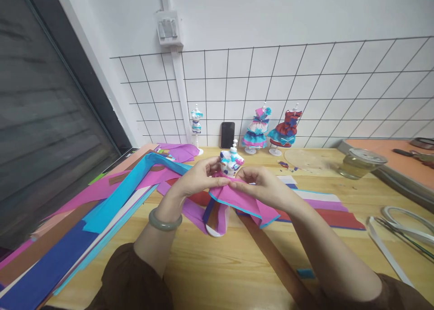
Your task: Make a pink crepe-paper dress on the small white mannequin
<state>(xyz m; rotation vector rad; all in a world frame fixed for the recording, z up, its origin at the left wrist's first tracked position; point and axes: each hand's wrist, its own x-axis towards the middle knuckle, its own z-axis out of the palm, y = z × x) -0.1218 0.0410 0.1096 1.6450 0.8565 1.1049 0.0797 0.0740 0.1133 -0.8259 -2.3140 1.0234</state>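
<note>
Head view: around the small white dress form [232, 164] spreads a wooden table [210, 274], with a long heap of coloured strips [124, 192] to the form's left and a shorter stack of strips [325, 205] to its right. At the form's waist a blue-edged pink piece [242, 200] flares out below, its upper edge pinched between thumb and fingers of the left hand [202, 176] and right hand [262, 183], both nearly closed, one either side of the form. Behind it stand two dressed forms [257, 131] to the right, a slimmer form [196, 122] to the left and a black phone [228, 135].
</note>
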